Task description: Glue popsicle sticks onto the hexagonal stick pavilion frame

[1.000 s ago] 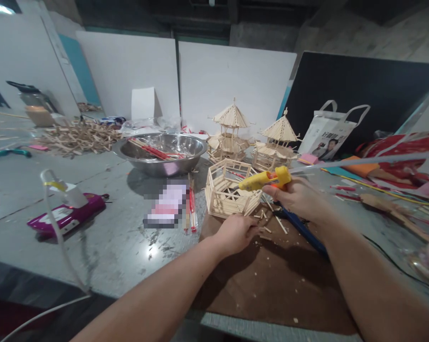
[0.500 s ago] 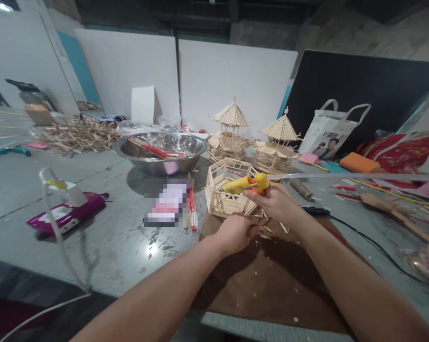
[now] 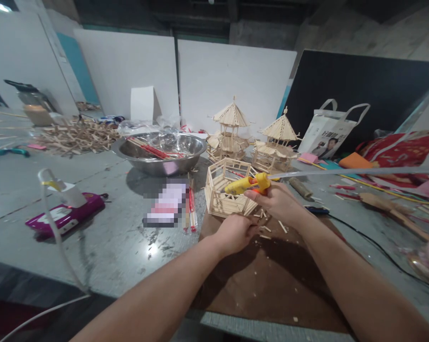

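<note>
My right hand (image 3: 278, 202) grips a yellow glue gun (image 3: 248, 184) with a long clear glue stick (image 3: 342, 173) trailing to the right. Its nozzle points left over a six-sided frame of wooden sticks (image 3: 227, 192) standing on the table. My left hand (image 3: 236, 233) rests closed on the brown board (image 3: 271, 280) just in front of the frame, among short loose stick pieces (image 3: 267, 228); whether it pinches one is hidden.
Two finished stick pavilions (image 3: 230, 130) (image 3: 276, 145) stand behind the frame. A steel bowl (image 3: 161, 152) with red sticks sits at left centre, a heap of sticks (image 3: 75, 135) far left, a purple device (image 3: 67, 213) near left. A white bag (image 3: 328, 130) and red cloth (image 3: 403, 152) lie right.
My right hand has brought the glue gun down and to the left, from above the frame's right side to its near edge. The left hand has stayed put.
</note>
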A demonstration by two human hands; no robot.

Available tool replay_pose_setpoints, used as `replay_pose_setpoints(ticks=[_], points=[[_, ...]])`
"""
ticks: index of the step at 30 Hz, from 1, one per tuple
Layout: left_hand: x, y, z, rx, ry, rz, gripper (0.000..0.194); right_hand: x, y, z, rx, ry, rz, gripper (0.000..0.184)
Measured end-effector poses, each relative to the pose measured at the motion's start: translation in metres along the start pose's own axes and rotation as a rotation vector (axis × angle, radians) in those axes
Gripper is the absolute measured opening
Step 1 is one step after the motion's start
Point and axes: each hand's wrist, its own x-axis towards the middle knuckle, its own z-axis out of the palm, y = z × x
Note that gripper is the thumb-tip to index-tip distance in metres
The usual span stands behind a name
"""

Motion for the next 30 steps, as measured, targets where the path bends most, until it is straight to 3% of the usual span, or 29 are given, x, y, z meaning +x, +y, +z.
replay_pose_setpoints(ticks=[6, 10, 13, 16, 19, 21, 23, 26, 30], points=[[0.000, -0.001, 0.001, 0.026, 0.007, 0.005, 0.023, -0.001, 0.001, -0.008, -0.094, 0.019, 0.040, 0.035], [0.000, -0.003, 0.002, 0.070, 0.019, -0.026, 0.023, -0.005, 0.018, -0.042, -0.032, 0.109, 0.227, 0.040], [0.001, -0.003, 0.002, 0.086, 0.028, -0.032, 0.022, -0.011, 0.042, -0.077, 0.073, 0.320, 0.431, 0.041], [0.001, -0.002, 0.001, 0.085, 0.029, -0.037, 0.022, -0.018, 0.072, -0.099, 0.103, 0.436, 0.557, 0.039], [0.001, 0.000, -0.001, 0.076, 0.030, -0.050, 0.022, -0.023, 0.107, -0.100, 0.104, 0.495, 0.794, 0.038], [0.001, 0.000, -0.002, 0.063, 0.029, -0.058, 0.024, -0.027, 0.130, -0.094, 0.112, 0.528, 0.872, 0.034], [0.001, -0.001, -0.002, 0.041, 0.024, -0.062, 0.025, -0.032, 0.151, -0.085, 0.240, 0.484, 0.907, 0.028], [0.001, -0.001, -0.001, 0.007, 0.026, -0.066, 0.025, -0.042, 0.171, -0.078, 0.376, 0.321, 0.904, 0.025], [0.002, 0.000, -0.002, -0.042, 0.038, -0.074, 0.028, -0.051, 0.180, -0.078, 0.353, 0.221, 0.910, 0.029]])
